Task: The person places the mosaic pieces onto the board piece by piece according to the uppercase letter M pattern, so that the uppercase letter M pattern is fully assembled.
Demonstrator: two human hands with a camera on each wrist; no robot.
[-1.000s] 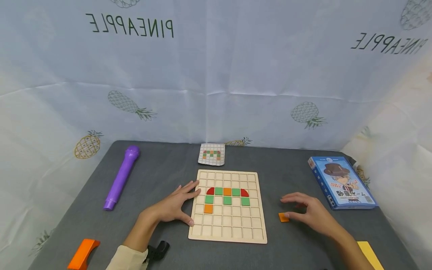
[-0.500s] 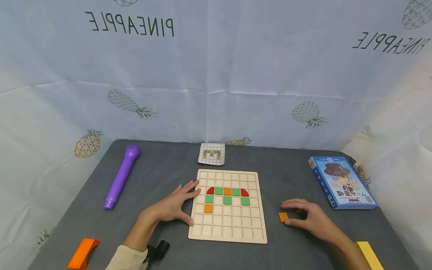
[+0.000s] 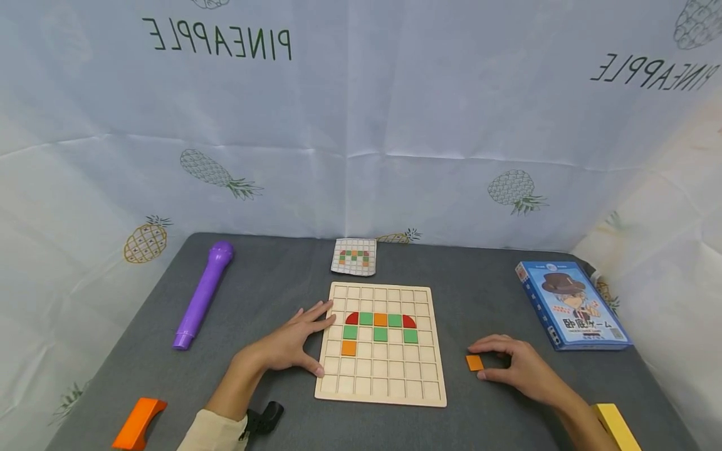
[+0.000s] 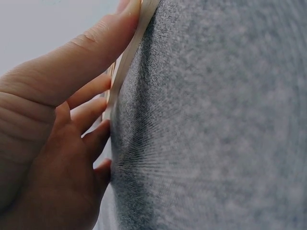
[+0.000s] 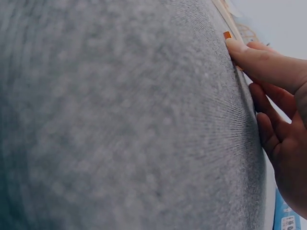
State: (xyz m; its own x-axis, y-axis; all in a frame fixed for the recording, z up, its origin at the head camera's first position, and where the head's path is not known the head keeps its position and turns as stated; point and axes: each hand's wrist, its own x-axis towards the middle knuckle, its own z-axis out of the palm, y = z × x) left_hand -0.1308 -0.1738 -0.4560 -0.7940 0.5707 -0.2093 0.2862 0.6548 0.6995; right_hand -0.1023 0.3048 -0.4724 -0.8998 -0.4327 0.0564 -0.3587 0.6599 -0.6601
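Note:
A square wooden grid board [image 3: 383, 385] lies on the table with red, green and orange pieces set in its cells. My left hand [image 3: 293, 341] rests along its left edge, thumb and fingers spread; in the left wrist view the thumb [image 4: 91, 50] touches the board's rim. Right of the board, an orange square tile [image 3: 474, 362] lies flat on the table. My right hand [image 3: 516, 366] is at the tile, thumb near its lower right corner and index finger by its far side. The thumb [image 5: 264, 62] partly hides the tile in the right wrist view.
A pattern card [image 3: 353, 257] sits behind the board. A purple microphone-shaped object [image 3: 204, 297] lies left, and a blue boxed game [image 3: 572, 305] right. An orange arched block [image 3: 139, 424] is front left. A yellow block [image 3: 617, 428] lies by my right forearm.
My right thumb has slid off the orange tile toward its near side, and the index finger has come down closer to the tile. My left hand and the board stay put.

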